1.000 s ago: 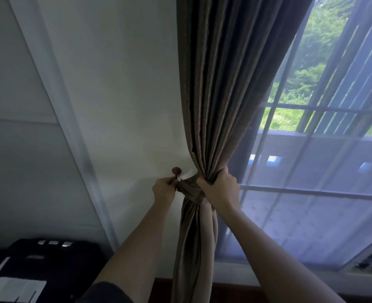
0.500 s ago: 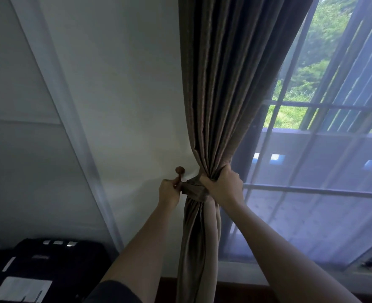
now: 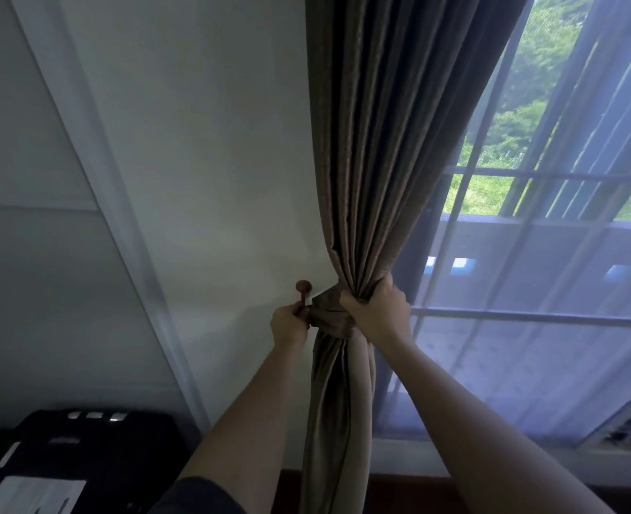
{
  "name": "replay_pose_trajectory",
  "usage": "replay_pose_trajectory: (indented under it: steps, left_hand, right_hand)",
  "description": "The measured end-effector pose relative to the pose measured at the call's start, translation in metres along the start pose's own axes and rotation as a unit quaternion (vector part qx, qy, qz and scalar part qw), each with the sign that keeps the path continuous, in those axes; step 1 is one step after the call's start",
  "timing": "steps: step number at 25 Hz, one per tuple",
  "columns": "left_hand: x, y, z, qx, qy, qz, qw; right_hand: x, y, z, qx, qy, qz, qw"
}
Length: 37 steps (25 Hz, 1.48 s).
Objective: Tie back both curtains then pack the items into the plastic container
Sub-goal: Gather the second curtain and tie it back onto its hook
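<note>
A brown curtain [image 3: 377, 150] hangs from the top and is gathered into a tight bunch at its waist. A tie-back band [image 3: 330, 315] of the same fabric wraps the bunch. My right hand [image 3: 378, 307] grips the gathered folds just above the band. My left hand [image 3: 289, 324] pinches the band's end at a small brown wall hook [image 3: 304, 289] on the white wall left of the curtain. Whether the band's loop sits on the hook is hidden by my fingers.
A window [image 3: 551, 254] with sheer white netting fills the right side. A black case [image 3: 83, 454] with white labels stands at the lower left. A white door frame [image 3: 102, 202] runs diagonally down the wall.
Both hands stay on the curtain and the band. The view has shifted slightly, so the hands and hook sit a little further right in the frame.
</note>
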State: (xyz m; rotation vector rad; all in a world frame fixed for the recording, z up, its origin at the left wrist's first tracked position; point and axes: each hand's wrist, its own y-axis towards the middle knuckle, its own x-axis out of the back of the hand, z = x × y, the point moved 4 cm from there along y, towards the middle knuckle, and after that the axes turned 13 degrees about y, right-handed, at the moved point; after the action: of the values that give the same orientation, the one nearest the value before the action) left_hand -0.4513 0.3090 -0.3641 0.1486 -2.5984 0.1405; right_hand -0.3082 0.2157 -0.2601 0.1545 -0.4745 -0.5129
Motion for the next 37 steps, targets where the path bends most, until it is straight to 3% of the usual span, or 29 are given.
replay_pose_trajectory:
  steps: [3, 6, 8, 10, 13, 15, 19, 21, 25, 28, 30, 34, 37]
  left_hand:
    - [-0.001, -0.001, 0.011, 0.046, -0.117, 0.060, 0.990]
    - [-0.010, -0.013, 0.028, 0.101, -0.259, 0.086, 0.957]
    - [-0.019, -0.019, 0.046, 0.110, -0.220, 0.090, 0.965]
    - [-0.029, -0.025, 0.056, 0.078, -0.126, 0.137, 0.979]
    - [-0.037, -0.037, 0.048, -0.007, -0.026, 0.243, 0.970]
    - [-0.036, -0.042, 0.041, -0.058, -0.003, 0.272, 0.961]
    - [-0.031, -0.053, 0.040, -0.112, 0.072, 0.213, 0.968]
    - [-0.037, -0.073, 0.041, -0.156, 0.113, 0.171, 0.966]
    - [-0.042, -0.110, 0.036, -0.187, 0.233, 0.047, 0.953]
    - [-0.058, -0.135, 0.022, -0.190, 0.243, 0.032, 0.951]
    - [-0.073, -0.141, 0.008, -0.191, 0.258, 0.023, 0.947]
    - [-0.081, -0.122, 0.006, -0.179, 0.305, -0.001, 0.935]
    - [-0.068, -0.107, 0.029, -0.171, 0.240, 0.038, 0.955]
  right_hand:
    - [0.004, -0.006, -0.008, -0.003, 0.032, -0.017, 0.999]
    - [0.004, -0.018, -0.017, 0.023, 0.072, -0.022, 0.997]
    - [0.001, -0.035, -0.034, 0.038, 0.109, -0.030, 0.993]
    - [-0.006, -0.056, -0.061, 0.013, 0.077, -0.028, 0.997]
    - [-0.021, -0.069, -0.095, -0.055, 0.013, 0.045, 0.997]
    - [-0.024, -0.062, -0.100, -0.056, 0.013, 0.064, 0.996]
    - [-0.023, -0.050, -0.104, -0.008, -0.054, 0.091, 0.994]
    - [-0.018, -0.047, -0.110, 0.008, -0.102, 0.133, 0.986]
    - [0.009, -0.040, -0.116, 0.033, -0.095, 0.237, 0.966]
    - [0.035, -0.021, -0.125, 0.042, -0.123, 0.293, 0.947]
    - [0.042, -0.001, -0.131, 0.039, -0.136, 0.292, 0.946]
    - [0.028, 0.015, -0.133, 0.055, -0.196, 0.210, 0.956]
    - [0.017, -0.003, -0.144, 0.036, -0.109, 0.202, 0.973]
